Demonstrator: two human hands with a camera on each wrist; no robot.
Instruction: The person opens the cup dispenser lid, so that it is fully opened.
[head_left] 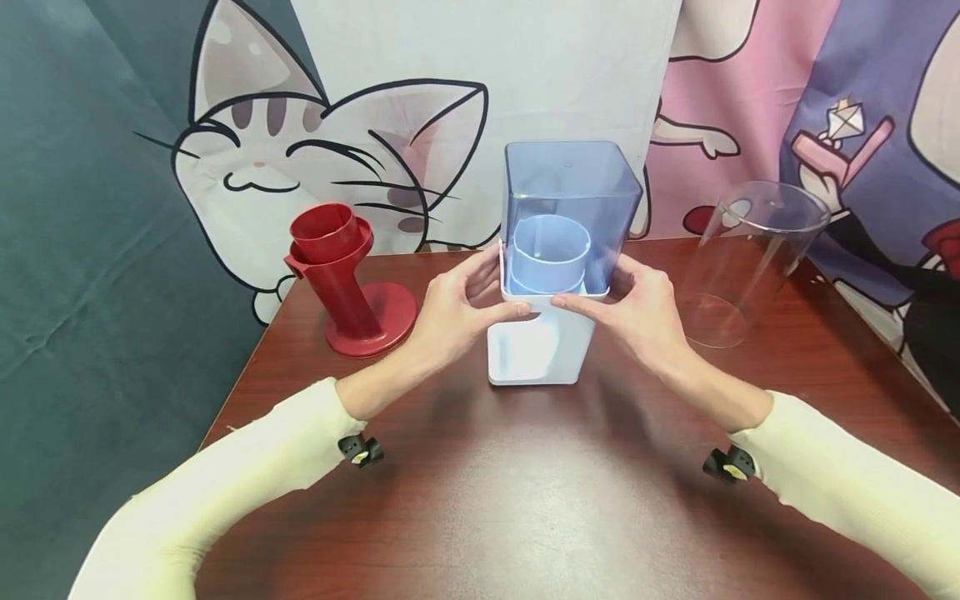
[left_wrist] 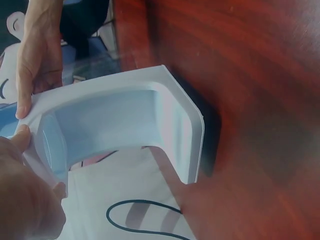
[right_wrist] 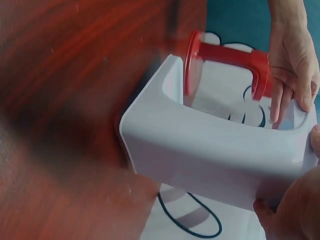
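A white C-shaped stand (head_left: pixel 525 350) with a see-through blue-grey square cover (head_left: pixel 573 171) on top is upright in the middle of the head view. Through the cover shows a pale blue ring-shaped cup (head_left: pixel 551 254). My left hand (head_left: pixel 461 304) grips the stand's upper part from the left, thumb across the front edge. On the opposite side my right hand (head_left: pixel 641 312) grips it likewise, its thumb close to the left one. In the left wrist view the stand's hollow front (left_wrist: pixel 110 120) faces sideways. Whether its base touches the table cannot be told.
A red stand with a round holder (head_left: pixel 345 308) is on the brown table (head_left: pixel 480 517) at the left. A clear, open-topped cylinder (head_left: pixel 776 218) stands at the right. Behind the table hangs a printed cloth (head_left: pixel 480 50) with cartoon figures.
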